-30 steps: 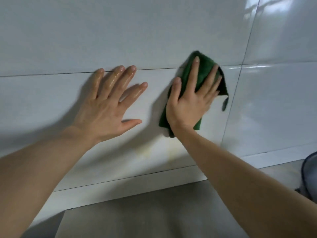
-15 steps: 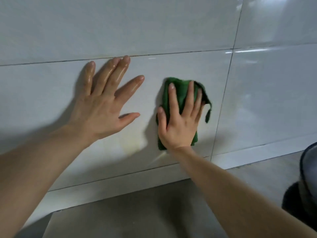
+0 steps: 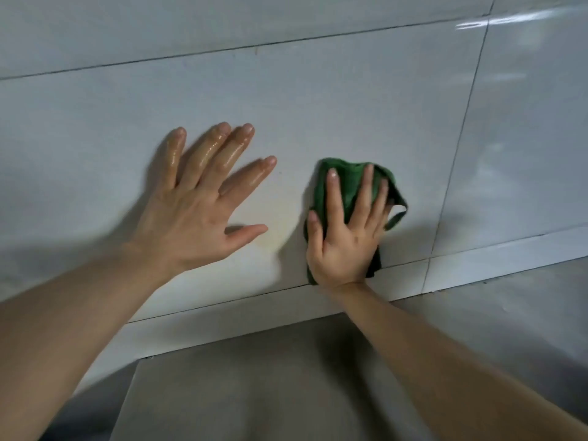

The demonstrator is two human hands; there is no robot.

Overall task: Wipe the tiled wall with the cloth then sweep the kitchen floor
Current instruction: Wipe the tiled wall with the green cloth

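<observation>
While the right hand (image 3: 345, 240) presses the crumpled green cloth (image 3: 350, 183) flat-fingered against the glossy pale tiled wall (image 3: 318, 100), wiping looks mid-course: a faint yellowish stain (image 3: 280, 224) shows just left of the cloth, and sweeping has evidently not begun, with no broom in view. Its fingers lie straight, clamping nothing. Splayed open and wet-looking, the left hand (image 3: 197, 214) braces on the same tile. Below, the cloth's bottom edge reaches the grout line above the skirting strip (image 3: 222, 316), which meets the grey floor (image 3: 254, 393); free wall extends upward and rightward.
</observation>
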